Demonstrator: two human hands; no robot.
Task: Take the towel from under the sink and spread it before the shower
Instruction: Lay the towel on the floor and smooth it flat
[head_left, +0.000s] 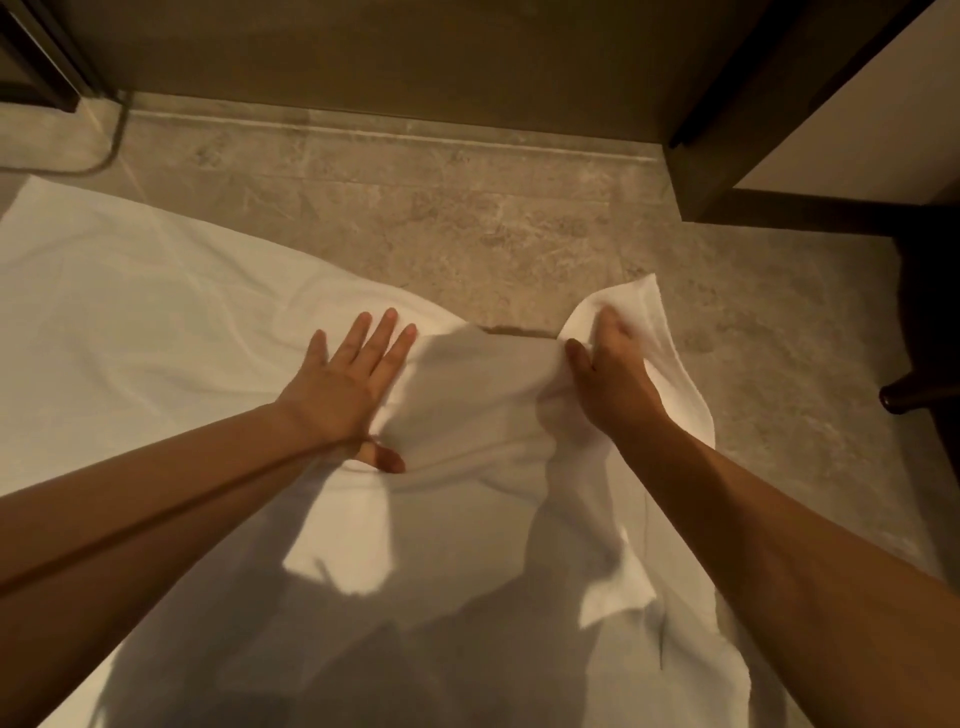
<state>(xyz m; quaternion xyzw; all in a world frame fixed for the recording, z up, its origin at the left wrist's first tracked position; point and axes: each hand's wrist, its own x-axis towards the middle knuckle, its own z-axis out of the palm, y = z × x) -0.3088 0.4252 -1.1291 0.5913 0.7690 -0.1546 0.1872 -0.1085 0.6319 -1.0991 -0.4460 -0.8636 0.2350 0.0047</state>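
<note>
A large white towel (156, 312) lies across the stone floor, flat on the left and rumpled in the middle. My left hand (348, 384) rests palm down on it with fingers spread, pressing the cloth flat. My right hand (608, 374) is closed on the towel's far right edge, which is bunched and lifted a little off the floor. The near part of the towel is in the shadow of my arms.
A raised stone threshold (415, 135) runs across the far side, with a dark wall behind it. A dark wooden frame (727, 156) stands at the right, and a dark furniture foot (904, 400) sits on the floor (519, 223) near my right arm.
</note>
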